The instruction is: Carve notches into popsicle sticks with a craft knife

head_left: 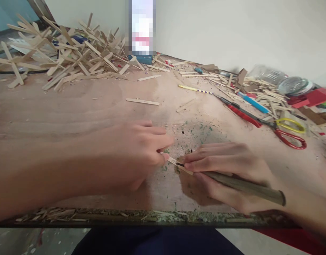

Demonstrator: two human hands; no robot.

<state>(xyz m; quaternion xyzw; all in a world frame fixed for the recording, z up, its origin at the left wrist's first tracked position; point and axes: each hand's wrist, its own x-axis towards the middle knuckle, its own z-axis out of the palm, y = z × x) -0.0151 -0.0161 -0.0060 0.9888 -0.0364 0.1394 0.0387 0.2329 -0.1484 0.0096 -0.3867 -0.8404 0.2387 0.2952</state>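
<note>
My left hand lies on the wooden board, fingers pressed together and pinching the left end of a thin wooden stick. My right hand is closed round a tool with a long olive-brown handle; its dark tip touches the stick near the middle. The stick lies flat on the board, partly hidden by both hands.
A big heap of ice-cream sticks fills the far left. Loose sticks, a pencil, red-handled pliers, red scissors, a blue pen and scraps lie right. A wall stands behind.
</note>
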